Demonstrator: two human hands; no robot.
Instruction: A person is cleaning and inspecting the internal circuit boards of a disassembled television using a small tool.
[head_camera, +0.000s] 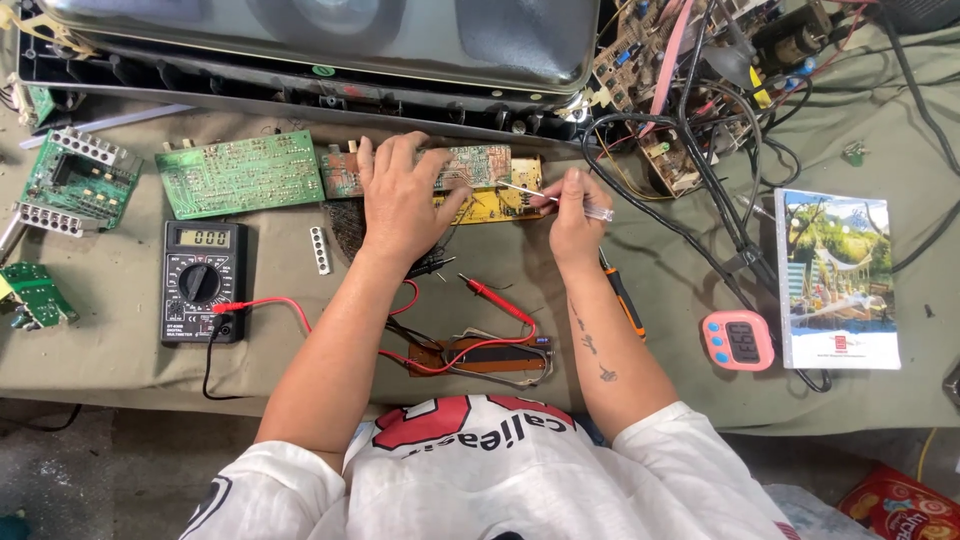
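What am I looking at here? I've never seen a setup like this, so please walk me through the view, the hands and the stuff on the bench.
This is one picture from a camera worn on a person's head, looking down at their own two bare hands; no robot is involved.

The left hand lies flat on a circuit board, pressing it to the cloth-covered bench. The right hand pinches a thin tool whose tip touches that board.

Around them lie a green board, a multimeter with red leads and black ones, an orange-handled screwdriver, a pink timer and a booklet. At the top sits an opened appliance with tangled wires.
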